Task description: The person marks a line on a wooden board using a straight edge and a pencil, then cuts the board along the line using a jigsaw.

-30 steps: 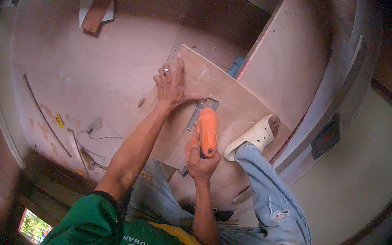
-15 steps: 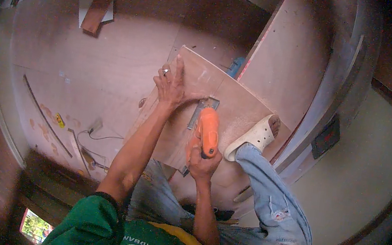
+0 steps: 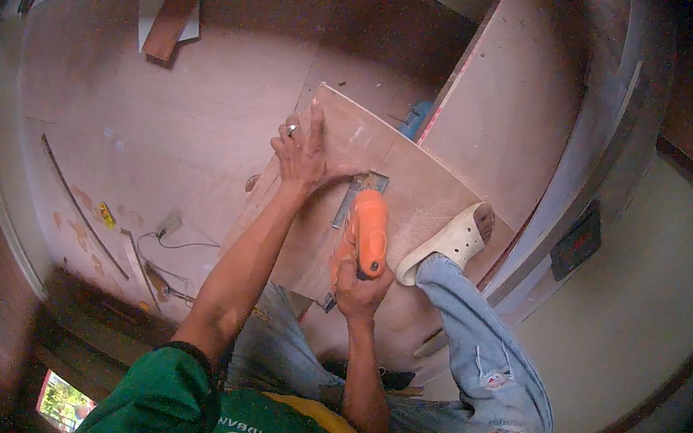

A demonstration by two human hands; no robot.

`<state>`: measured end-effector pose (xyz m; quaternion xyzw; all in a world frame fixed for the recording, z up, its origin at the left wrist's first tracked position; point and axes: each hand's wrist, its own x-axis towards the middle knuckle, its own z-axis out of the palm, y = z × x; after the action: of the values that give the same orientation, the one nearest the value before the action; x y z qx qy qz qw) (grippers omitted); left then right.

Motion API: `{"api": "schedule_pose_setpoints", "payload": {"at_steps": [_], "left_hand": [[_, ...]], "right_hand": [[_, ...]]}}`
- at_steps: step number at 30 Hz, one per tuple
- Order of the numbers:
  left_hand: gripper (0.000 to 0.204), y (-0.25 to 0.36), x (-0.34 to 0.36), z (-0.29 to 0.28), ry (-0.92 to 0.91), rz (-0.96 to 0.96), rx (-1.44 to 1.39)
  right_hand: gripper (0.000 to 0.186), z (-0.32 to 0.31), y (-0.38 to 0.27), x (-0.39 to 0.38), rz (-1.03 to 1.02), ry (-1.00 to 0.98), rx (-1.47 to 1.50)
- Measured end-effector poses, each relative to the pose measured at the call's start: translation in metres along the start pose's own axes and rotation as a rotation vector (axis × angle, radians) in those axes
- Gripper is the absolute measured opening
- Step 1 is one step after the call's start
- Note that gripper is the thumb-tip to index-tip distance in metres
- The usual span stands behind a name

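Note:
A plywood board (image 3: pixel 420 182) lies at a slant, with pale sawdust over part of it. My left hand (image 3: pixel 300 155), a ring on one finger, presses flat on its left side with fingers apart. Its thumb stretches toward the front of a grey metal base plate (image 3: pixel 351 210). That plate belongs to an orange power tool, seemingly a jigsaw (image 3: pixel 369 228). Around the tool's rear handle my right hand (image 3: pixel 361 292) is closed. The blade is hidden under the tool's body. My foot in a cream clog (image 3: pixel 449 245) rests on the right part of the board.
A blue object (image 3: pixel 415 119) sits behind the board beside a raised panel (image 3: pixel 513 90). Wood offcuts (image 3: pixel 175 14) lie at the far left. On the left are a thin dark strip (image 3: pixel 84 206), a small yellow item (image 3: pixel 108 215) and a cable (image 3: pixel 179 242).

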<state>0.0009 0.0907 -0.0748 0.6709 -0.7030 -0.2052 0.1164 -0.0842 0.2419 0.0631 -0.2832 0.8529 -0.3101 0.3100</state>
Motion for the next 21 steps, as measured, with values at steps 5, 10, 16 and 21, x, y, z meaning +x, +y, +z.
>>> {"api": "schedule_pose_setpoints", "payload": {"at_steps": [5,10,16,21], "left_hand": [[0.143,0.002,-0.001,-0.002,-0.039,-0.051,-0.005],[0.142,0.003,-0.001,-0.004,-0.009,-0.042,-0.041],[0.141,0.005,-0.002,-0.003,-0.02,-0.059,-0.007],[0.141,0.004,-0.002,0.002,-0.027,-0.085,-0.022]], "right_hand": [[0.024,-0.003,0.009,0.002,0.087,-0.068,0.073],[0.023,-0.004,0.008,0.004,0.11,-0.158,0.073],[0.023,0.0,-0.002,0.004,-0.009,-0.035,0.078],[0.024,0.0,-0.004,0.004,-0.013,-0.022,0.058]]}}
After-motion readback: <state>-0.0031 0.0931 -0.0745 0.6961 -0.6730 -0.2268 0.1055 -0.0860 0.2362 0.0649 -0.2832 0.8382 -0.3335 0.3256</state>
